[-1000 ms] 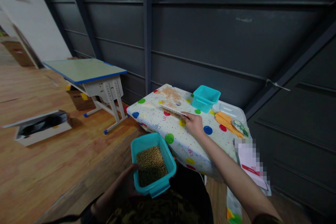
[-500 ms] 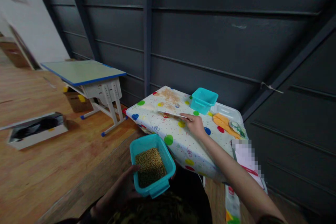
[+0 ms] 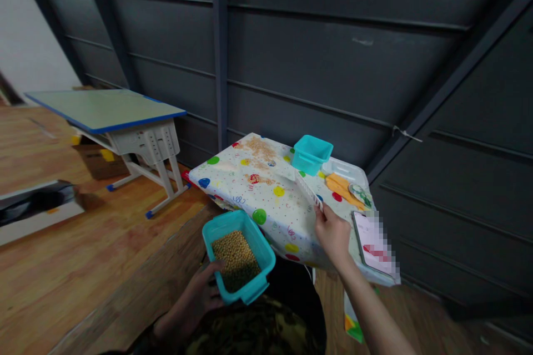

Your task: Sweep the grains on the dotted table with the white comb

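My left hand (image 3: pixel 204 288) grips the side of a teal plastic box (image 3: pixel 263 249), its thumb over the rim. Round, yellowish soybeans (image 3: pixel 235 255) fill the lower part of that box, which is held just off the table's front edge. In my right hand (image 3: pixel 333 230) is the end of a thin white plastic piece with a row of slots (image 3: pixel 308 189); its exact kind is unclear. It is above the middle of the tabletop. Small pale tan grains (image 3: pixel 260 151) are scattered at the table's back left, and a smaller patch (image 3: pixel 255 178) is nearer.
The table wears a balloon-print cloth (image 3: pixel 233 188). A second teal box (image 3: pixel 310 161), a white tray (image 3: pixel 347 169), an orange cloth (image 3: pixel 339 184), a roundish green-and-white item (image 3: pixel 360 195) and a phone (image 3: pixel 375 247) are on its right. A school desk (image 3: pixel 112 111) stands left; a dark panelled wall (image 3: pixel 316 55) rises behind.
My right hand has drawn back toward me with the white slotted piece, away from the near patch of grains, and has turned it. My left hand still holds the box. The view has shifted slightly right.
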### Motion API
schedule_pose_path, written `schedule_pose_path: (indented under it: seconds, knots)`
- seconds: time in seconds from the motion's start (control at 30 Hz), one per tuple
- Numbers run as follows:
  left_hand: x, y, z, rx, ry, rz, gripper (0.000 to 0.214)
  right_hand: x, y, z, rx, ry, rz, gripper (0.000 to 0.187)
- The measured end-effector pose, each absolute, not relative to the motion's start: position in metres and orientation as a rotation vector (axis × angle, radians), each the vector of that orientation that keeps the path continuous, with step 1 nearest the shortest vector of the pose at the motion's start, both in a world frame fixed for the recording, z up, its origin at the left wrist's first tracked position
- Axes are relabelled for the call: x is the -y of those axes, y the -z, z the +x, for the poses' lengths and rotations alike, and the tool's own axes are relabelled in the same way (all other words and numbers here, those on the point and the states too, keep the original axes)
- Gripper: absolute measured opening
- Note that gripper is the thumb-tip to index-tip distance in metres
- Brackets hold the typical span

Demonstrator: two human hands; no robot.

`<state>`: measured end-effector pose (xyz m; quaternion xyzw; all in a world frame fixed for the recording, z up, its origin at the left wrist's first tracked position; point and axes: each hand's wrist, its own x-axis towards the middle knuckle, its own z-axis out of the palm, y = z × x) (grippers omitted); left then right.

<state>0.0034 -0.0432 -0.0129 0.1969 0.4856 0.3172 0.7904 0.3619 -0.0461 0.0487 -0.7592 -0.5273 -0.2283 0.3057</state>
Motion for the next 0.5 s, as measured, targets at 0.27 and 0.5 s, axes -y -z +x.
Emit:
schedule_pose_path:
  seconds: [0.27, 0.5]
  knots:
    - [0.032, 0.024, 0.003, -1.171, -0.692, 0.391, 0.048, 0.042, -0.054, 0.336, 1.561, 0.612, -1.809, 0.045]
    - [0.019, 0.034, 0.004, -1.178, -0.692, 0.358, 0.049, 0.039, -0.047, 0.313, 1.635, 0.647, -1.713, 0.042]
